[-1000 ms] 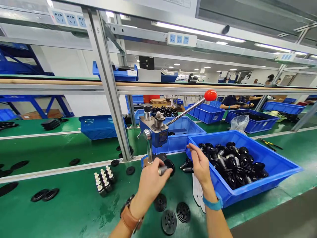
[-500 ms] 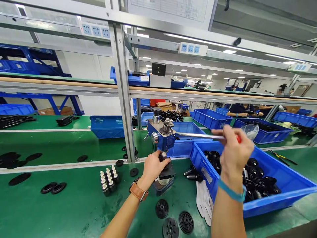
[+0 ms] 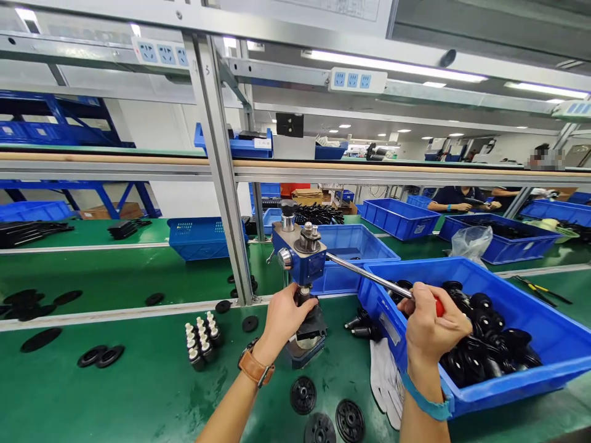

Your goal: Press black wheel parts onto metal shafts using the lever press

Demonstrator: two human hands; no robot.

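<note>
A small blue hand press point(image 3: 300, 255) stands on the green bench. My left hand point(image 3: 284, 315) holds a black part point(image 3: 310, 320) on the press base, under the ram. My right hand point(image 3: 430, 326) is shut on the red knob of the press lever point(image 3: 369, 278), which slopes down to the right over the blue bin point(image 3: 540, 363). That bin holds several black parts with metal shafts point(image 3: 480, 335).
Three black discs point(image 3: 325, 412) lie near the bench's front edge, beside a white glove point(image 3: 385, 384). A cluster of small bottles point(image 3: 201, 335) stands left of the press. An upright metal post point(image 3: 221, 166) rises behind. More blue bins and other people sit farther back.
My right hand left the bin, took the red knob and pulled the lever down from raised to sloping downward. My left hand set the black part under the ram and holds it there.
</note>
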